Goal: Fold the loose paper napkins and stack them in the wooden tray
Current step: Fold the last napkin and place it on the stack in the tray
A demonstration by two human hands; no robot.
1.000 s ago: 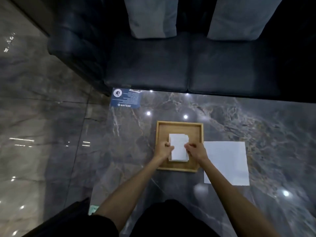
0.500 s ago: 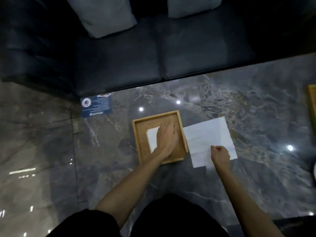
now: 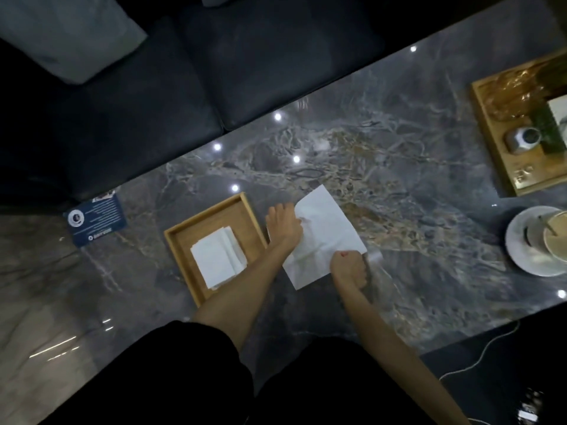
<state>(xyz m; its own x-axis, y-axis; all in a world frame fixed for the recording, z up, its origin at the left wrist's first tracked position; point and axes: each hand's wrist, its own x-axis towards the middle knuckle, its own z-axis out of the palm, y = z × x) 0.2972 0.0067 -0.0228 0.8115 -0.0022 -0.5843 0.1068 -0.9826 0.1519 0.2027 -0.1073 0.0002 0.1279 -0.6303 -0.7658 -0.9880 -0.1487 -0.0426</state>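
A small wooden tray (image 3: 245, 214) sits on the dark marble table and holds a stack of folded white napkins (image 3: 216, 260). Right of the tray lies an unfolded white napkin (image 3: 329, 228), slightly wrinkled. My left hand (image 3: 283, 225) rests on the napkin's left edge, fingers spread and pressing down. My right hand (image 3: 349, 268) is closed at the napkin's near right corner and pinches that corner.
A blue card (image 3: 96, 219) lies left of the tray. A larger wooden tray (image 3: 497, 154) with glassware and a small jar stands at the far right. A white saucer (image 3: 518, 250) with a glass sits near the right edge. A dark sofa (image 3: 214, 81) runs behind the table.
My left hand left the folded stack in the tray and moved right onto the loose napkin. My right hand stays at its near corner. The view swung right, so more of the table shows.
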